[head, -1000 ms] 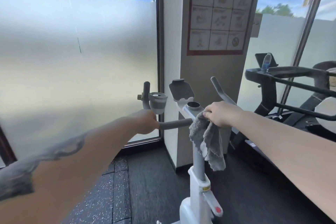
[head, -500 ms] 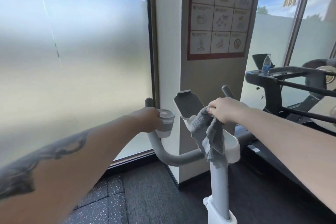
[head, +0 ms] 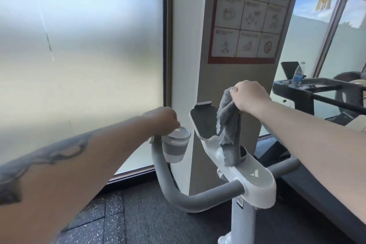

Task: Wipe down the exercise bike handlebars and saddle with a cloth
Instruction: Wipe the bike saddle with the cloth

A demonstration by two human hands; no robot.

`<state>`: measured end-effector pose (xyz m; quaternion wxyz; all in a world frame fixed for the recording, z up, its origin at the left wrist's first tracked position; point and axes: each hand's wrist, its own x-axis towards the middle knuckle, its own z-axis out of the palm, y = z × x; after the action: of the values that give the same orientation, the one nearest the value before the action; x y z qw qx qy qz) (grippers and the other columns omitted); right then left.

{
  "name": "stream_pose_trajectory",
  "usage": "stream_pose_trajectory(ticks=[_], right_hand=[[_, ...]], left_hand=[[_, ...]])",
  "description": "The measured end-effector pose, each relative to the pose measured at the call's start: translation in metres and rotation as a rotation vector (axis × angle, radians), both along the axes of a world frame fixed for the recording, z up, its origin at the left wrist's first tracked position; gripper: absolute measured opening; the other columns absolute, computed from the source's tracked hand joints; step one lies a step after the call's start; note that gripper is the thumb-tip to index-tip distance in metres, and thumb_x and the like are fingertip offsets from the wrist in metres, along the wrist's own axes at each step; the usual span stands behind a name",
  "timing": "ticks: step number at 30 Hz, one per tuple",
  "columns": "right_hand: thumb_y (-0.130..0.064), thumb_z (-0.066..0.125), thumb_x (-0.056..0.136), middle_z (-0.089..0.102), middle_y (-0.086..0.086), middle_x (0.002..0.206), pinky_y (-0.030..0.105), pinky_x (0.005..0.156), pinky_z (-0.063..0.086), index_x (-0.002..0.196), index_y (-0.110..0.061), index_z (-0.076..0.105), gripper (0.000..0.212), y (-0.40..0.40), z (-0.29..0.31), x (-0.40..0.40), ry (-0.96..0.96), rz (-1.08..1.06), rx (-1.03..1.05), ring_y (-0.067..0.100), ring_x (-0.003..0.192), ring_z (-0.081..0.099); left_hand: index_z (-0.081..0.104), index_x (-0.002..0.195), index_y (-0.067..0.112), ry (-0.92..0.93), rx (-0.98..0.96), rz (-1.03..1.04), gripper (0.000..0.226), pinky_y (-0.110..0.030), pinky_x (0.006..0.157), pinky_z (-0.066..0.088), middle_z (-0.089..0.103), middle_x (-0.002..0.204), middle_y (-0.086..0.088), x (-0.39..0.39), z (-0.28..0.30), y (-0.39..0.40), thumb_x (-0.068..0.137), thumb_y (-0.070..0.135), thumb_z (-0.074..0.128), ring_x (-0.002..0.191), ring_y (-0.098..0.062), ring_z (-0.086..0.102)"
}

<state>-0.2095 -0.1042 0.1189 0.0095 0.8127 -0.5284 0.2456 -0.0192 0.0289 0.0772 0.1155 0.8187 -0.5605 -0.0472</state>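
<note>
Cloth (head: 229, 125) has risen, gripped in right hand (head: 250, 96); left hand (head: 163, 118) fingers curled.

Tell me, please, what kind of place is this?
Most likely a gym: an exercise bike's handlebars in front, a poster of exercise diagrams on the pillar, and another machine on the right.

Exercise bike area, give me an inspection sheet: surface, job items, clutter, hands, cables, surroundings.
Surface: dark speckled rubber floor.
Job's things: grey cloth hanging over the bike console; grey handlebar; saddle not in view.
Clutter: grey cup in the holder; empty tablet tray.
Hands: right hand grips the cloth; left hand on the left handlebar end, above the cup.
Cables: nothing seen.
Surroundings: frosted window, exercise poster, water bottle on the neighbouring machine.
</note>
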Motion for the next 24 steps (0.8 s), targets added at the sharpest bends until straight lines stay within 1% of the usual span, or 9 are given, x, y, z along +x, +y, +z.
stream_pose_trajectory(ticks=[2, 5, 8, 12, 15, 18, 20, 22, 24], right_hand=[[-0.023, 0.041, 0.098, 0.064, 0.018, 0.099, 0.03, 0.069, 0.037, 0.09, -0.007, 0.061, 0.027, -0.016, 0.009, 0.007, -0.022, 0.032, -0.077, 0.033, 0.086, 0.055], [-0.019, 0.044, 0.097, 0.067, 0.018, 0.1, 0.029, 0.069, 0.041, 0.101, -0.007, 0.066, 0.025, -0.043, 0.019, 0.018, -0.07, 0.052, -0.18, 0.036, 0.092, 0.061], [-0.021, 0.043, 0.096, 0.067, 0.017, 0.098, 0.03, 0.068, 0.042, 0.103, -0.007, 0.064, 0.026, -0.06, 0.021, 0.03, -0.129, 0.098, -0.253, 0.036, 0.092, 0.062], [-0.024, 0.046, 0.093, 0.067, 0.012, 0.097, 0.03, 0.067, 0.039, 0.099, -0.012, 0.064, 0.022, -0.067, -0.009, 0.052, -0.152, 0.192, -0.141, 0.034, 0.092, 0.061], [-0.021, 0.049, 0.088, 0.063, 0.011, 0.108, 0.033, 0.075, 0.045, 0.105, -0.013, 0.063, 0.023, -0.06, -0.051, 0.068, 0.006, 0.281, -0.031, 0.033, 0.1, 0.059], [-0.019, 0.048, 0.085, 0.058, 0.007, 0.12, 0.028, 0.081, 0.044, 0.11, -0.014, 0.063, 0.029, -0.053, -0.092, 0.078, 0.25, 0.336, 0.12, 0.028, 0.108, 0.057], [-0.022, 0.05, 0.086, 0.05, 0.007, 0.128, 0.03, 0.086, 0.042, 0.12, -0.012, 0.058, 0.036, -0.049, -0.106, 0.08, 0.312, 0.331, 0.203, 0.027, 0.115, 0.052], [-0.025, 0.05, 0.09, 0.042, 0.01, 0.134, 0.033, 0.093, 0.04, 0.132, -0.011, 0.049, 0.044, -0.044, -0.109, 0.079, 0.347, 0.318, 0.207, 0.029, 0.123, 0.045], [-0.026, 0.048, 0.091, 0.044, 0.01, 0.136, 0.035, 0.092, 0.042, 0.134, -0.014, 0.047, 0.045, -0.035, -0.106, 0.076, 0.376, 0.31, 0.188, 0.03, 0.125, 0.045]], left_hand=[[0.067, 0.108, 0.016, -0.006, -0.011, 0.031, 0.026, -0.031, 0.078, 0.051, 0.064, 0.11, -0.003, 0.005, 0.009, -0.015, 0.093, 0.027, 0.05, 0.095, -0.024, 0.063], [0.066, 0.112, 0.013, -0.022, -0.019, 0.032, 0.027, -0.03, 0.079, 0.048, 0.064, 0.113, -0.006, 0.004, 0.021, -0.041, 0.095, 0.025, 0.049, 0.095, -0.023, 0.06], [0.065, 0.112, 0.014, -0.006, -0.045, 0.03, 0.027, -0.03, 0.081, 0.047, 0.064, 0.114, -0.004, 0.0, 0.023, -0.063, 0.095, 0.027, 0.049, 0.099, -0.023, 0.06], [0.066, 0.112, 0.016, -0.02, -0.039, 0.067, 0.029, -0.03, 0.082, 0.048, 0.065, 0.114, -0.004, 0.001, 0.014, -0.081, 0.094, 0.029, 0.048, 0.101, -0.024, 0.061], [0.066, 0.11, 0.017, -0.012, -0.012, 0.09, 0.029, -0.033, 0.085, 0.051, 0.065, 0.114, -0.003, -0.001, -0.002, -0.087, 0.093, 0.031, 0.048, 0.098, -0.024, 0.062], [0.067, 0.109, 0.019, -0.027, 0.052, 0.128, 0.029, -0.034, 0.085, 0.044, 0.065, 0.113, -0.001, 0.0, -0.019, -0.086, 0.092, 0.031, 0.047, 0.1, -0.025, 0.062], [0.068, 0.107, 0.019, -0.03, 0.037, 0.146, 0.029, -0.036, 0.085, 0.038, 0.067, 0.111, 0.0, 0.004, -0.026, -0.082, 0.091, 0.03, 0.046, 0.1, -0.024, 0.063], [0.068, 0.105, 0.018, -0.04, 0.023, 0.136, 0.029, -0.036, 0.091, 0.039, 0.068, 0.109, -0.001, 0.002, -0.028, -0.075, 0.092, 0.028, 0.044, 0.099, -0.022, 0.062], [0.067, 0.107, 0.016, -0.059, 0.014, 0.119, 0.029, -0.031, 0.083, 0.045, 0.066, 0.11, -0.003, -0.002, -0.028, -0.066, 0.094, 0.026, 0.043, 0.095, -0.021, 0.059]])
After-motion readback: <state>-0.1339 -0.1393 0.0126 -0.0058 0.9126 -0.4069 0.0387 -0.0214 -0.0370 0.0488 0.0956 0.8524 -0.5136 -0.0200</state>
